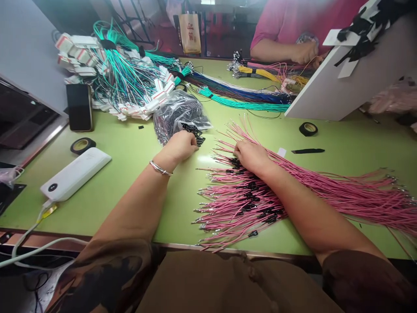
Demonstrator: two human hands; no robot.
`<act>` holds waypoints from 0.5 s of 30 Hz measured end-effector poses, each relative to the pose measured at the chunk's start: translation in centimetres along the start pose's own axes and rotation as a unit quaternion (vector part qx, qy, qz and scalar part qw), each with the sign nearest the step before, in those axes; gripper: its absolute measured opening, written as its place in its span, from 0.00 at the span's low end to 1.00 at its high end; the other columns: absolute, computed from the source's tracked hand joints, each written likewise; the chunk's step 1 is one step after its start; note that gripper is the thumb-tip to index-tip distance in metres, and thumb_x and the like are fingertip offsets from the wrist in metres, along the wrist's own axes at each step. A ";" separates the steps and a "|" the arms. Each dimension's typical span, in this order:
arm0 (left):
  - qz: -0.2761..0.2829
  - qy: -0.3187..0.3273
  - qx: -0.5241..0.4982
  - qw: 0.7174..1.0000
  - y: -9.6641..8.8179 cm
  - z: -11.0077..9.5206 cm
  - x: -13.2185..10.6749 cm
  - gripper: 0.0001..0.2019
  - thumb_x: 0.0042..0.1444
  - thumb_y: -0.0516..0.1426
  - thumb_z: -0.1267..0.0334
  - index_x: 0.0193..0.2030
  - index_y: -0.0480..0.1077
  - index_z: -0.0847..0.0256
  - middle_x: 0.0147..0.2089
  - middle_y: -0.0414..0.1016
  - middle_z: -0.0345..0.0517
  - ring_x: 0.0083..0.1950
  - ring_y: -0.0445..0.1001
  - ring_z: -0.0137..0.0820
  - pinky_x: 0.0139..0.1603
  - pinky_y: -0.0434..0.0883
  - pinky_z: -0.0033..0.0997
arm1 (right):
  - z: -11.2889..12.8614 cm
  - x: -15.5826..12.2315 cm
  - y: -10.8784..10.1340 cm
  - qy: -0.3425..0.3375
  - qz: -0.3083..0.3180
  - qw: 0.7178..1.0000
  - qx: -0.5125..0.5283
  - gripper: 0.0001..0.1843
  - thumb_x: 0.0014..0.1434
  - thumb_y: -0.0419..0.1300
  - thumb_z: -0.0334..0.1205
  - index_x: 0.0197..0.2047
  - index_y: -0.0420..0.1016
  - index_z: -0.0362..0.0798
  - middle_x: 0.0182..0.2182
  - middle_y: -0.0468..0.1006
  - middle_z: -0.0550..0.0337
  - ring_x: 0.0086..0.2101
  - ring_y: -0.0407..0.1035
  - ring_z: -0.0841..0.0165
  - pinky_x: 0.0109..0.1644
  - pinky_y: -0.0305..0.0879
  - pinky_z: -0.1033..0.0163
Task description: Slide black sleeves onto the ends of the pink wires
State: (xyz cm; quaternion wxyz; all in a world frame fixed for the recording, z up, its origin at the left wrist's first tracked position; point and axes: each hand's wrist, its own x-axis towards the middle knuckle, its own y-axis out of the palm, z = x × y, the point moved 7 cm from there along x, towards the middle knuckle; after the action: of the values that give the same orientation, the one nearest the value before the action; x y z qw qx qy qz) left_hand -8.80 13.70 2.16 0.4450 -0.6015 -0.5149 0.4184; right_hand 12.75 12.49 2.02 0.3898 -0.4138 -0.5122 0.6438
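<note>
My left hand [181,145] rests curled on the green table [130,152], its fingers closed at a small heap of black sleeves [196,134] spilling from a clear plastic bag [178,114]. My right hand [250,155] lies on a fanned pile of pink wires [325,195], its fingers pinched on wires near their metal-tipped ends. Several of the pink wires carry short black sleeves [257,206].
A white power bank [75,173] with its cable, a black tape roll [82,145] and a phone [79,107] lie at left. Teal and blue wire bundles [130,78] with white tags fill the back. Another tape roll [308,128], a white board [345,82] and another person [293,30] sit beyond.
</note>
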 end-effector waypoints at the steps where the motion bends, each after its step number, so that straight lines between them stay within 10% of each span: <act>1: 0.001 0.007 0.002 1.000 0.3 -0.1 0.1 0.05 0.51 0.60 0.67 0.29 0.77 0.62 0.33 0.78 0.50 0.37 0.74 0.39 0.40 0.68 0.35 | 0.1 0.0 0.0 0.001 0.003 1.000 -0.005 0.12 0.65 0.53 0.40 0.43 0.75 0.45 0.47 0.77 0.45 0.46 0.73 0.56 0.44 0.65 0.58; 15: -0.113 -0.055 -0.246 0.961 -1.3 -0.3 -0.2 0.04 0.48 0.61 0.71 0.26 0.71 0.61 0.28 0.75 0.43 0.31 0.70 0.31 0.36 0.67 0.30 | -2.7 0.6 0.1 0.015 -0.146 0.954 0.260 0.06 0.55 0.57 0.38 0.35 0.73 0.47 0.25 0.75 0.60 0.27 0.66 0.68 0.34 0.58 0.63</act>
State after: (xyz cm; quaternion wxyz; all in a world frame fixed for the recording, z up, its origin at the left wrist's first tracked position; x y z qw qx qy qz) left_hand -8.90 13.53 3.46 0.2991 -0.6065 -0.6899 0.2584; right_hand 15.09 13.94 1.46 0.5812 -0.2286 -0.3760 0.6845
